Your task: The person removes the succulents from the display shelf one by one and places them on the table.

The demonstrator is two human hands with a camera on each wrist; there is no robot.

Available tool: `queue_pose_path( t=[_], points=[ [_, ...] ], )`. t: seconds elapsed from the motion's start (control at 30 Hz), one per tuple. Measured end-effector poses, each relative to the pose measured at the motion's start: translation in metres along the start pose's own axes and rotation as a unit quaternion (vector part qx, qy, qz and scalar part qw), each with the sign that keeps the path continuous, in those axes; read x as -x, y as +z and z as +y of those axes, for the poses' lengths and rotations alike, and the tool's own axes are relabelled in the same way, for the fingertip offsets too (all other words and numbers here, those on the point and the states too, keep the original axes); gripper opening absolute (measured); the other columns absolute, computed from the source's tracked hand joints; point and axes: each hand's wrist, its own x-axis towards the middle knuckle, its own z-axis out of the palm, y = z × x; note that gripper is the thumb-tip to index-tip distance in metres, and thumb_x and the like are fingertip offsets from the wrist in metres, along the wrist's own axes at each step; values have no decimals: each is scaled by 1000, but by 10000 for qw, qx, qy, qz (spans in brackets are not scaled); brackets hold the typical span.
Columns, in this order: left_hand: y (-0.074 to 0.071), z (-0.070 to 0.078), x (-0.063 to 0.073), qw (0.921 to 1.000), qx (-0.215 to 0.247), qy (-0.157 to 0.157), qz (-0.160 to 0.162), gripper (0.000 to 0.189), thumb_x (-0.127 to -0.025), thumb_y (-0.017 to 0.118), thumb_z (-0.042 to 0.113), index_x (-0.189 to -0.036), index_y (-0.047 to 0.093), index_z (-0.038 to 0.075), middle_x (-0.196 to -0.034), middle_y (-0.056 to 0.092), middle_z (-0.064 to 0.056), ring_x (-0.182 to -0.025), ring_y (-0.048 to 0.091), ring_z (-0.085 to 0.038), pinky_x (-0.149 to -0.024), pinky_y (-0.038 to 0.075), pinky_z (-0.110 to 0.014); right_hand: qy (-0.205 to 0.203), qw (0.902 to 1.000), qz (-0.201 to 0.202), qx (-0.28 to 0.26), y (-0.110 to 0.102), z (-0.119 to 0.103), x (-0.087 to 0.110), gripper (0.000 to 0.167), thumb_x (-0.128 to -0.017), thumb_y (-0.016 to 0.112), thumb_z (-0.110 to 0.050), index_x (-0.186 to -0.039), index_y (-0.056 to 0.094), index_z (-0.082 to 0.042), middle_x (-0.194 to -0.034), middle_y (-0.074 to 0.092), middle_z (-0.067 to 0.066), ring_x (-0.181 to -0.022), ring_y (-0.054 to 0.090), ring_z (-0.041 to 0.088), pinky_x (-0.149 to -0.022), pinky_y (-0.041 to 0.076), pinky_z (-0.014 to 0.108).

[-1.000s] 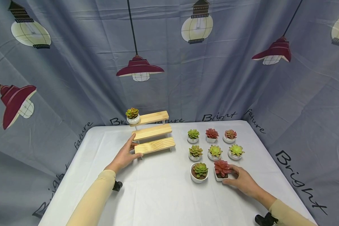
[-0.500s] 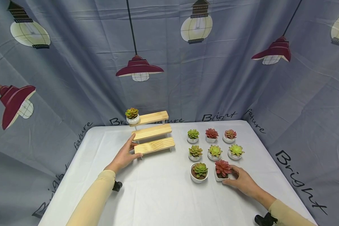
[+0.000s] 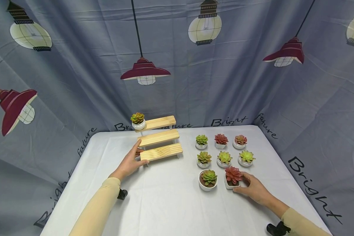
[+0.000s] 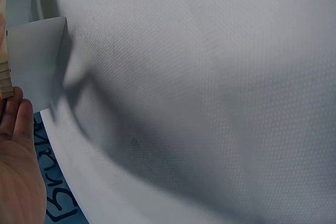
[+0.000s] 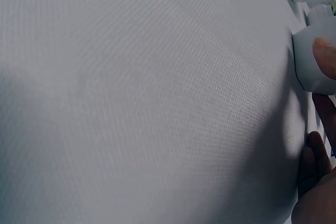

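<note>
In the head view my left hand holds the left end of a three-tier wooden display stand, thumb by the lowest board and index finger up at the middle one. The left wrist view shows fingers against the board's end. A potted succulent with orange-green leaves sits on the top tier's left end. My right hand pinches the square white pot of a red succulent between thumb and fingers, at the table's right. In the right wrist view the thumb presses on that white pot.
Left of the red one stands a green succulent in a round white pot. Two rows of potted succulents lie behind, including a lime one and a smaller red one. A grey printed curtain hangs behind the white table.
The red succulent's pot and my right hand have shifted very slightly to the right. My left hand stays at the stand.
</note>
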Motion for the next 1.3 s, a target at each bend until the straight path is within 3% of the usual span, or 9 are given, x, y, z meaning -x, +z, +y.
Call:
queue_pose_path(
  t=[0.17,0.3,0.43,0.53,0.63,0.83,1.03,1.2,1.3],
  points=[
    [0,0,1,10000,21,0,17,112,-88,84,30,-167,4,27,-148,49,-19,-136,46,-41,-115,39,-56,-89,9999,-36,139,-2,0,0,88,-85,86,-32,-147,42,12,-149,42,35,-142,33,54,-117,29,64],
    [0,0,2,10000,27,-3,26,112,-88,84,29,-167,4,27,-148,48,-19,-137,46,-41,-115,39,-56,-190,9988,4,446,-5,0,2,74,-87,82,-20,-145,45,9,-141,52,31,-135,44,51,-113,38,61],
    [0,0,2,10000,13,-13,31,112,-88,84,30,-167,4,28,-148,48,-19,-137,46,-41,-115,39,-55,-362,9977,257,504,-14,2,3,59,-89,74,-5,-143,52,0,-131,63,15,-125,55,36,-103,52,40],
    [-1,1,2,10000,39,-14,32,112,-88,84,29,-167,4,28,-148,48,-19,-137,46,-41,-115,39,-55,-582,9955,506,553,-26,0,5,55,-91,71,-2,-143,54,-4,-131,65,12,-122,57,32,-93,53,25],
    [-1,2,3,10000,71,-27,29,112,-88,84,27,-167,4,28,-148,48,-19,-137,46,-40,-115,39,-55,-843,9918,734,620,-39,-4,6,53,-92,70,-1,-143,54,-3,-132,65,15,-121,56,31,-89,50,19],
    [-1,0,3,10000,68,-18,30,112,-89,84,27,-167,4,28,-149,47,-19,-137,46,-40,-115,40,-55,-1146,9842,1174,670,-56,-20,1,48,-94,69,-2,-140,55,1,-131,64,20,-117,56,13,-86,50,15],
    [-1,-1,2,10000,76,-13,6,112,-88,84,27,-166,5,30,-148,48,-18,-137,47,-39,-115,40,-54,-1270,9804,1354,663,-64,-45,-11,48,-97,70,-7,-143,55,-5,-132,65,16,-118,56,18,-86,48,14],
    [-1,-2,2,10000,51,35,-4,112,-88,84,30,-166,4,31,-149,48,-18,-137,47,-40,-115,40,-54,-1266,9825,1268,500,-64,-74,-21,49,-99,70,-18,-145,55,-13,-136,63,10,-118,53,12,-88,48,17],
    [-1,-1,2,10000,50,30,-4,112,-88,84,30,-166,4,31,-149,47,-18,-137,47,-40,-115,40,-54,-1231,9846,1184,376,-62,-93,-28,51,-99,71,-24,-147,54,-17,-140,60,6,-120,53,14,-89,49,20]
  ],
)
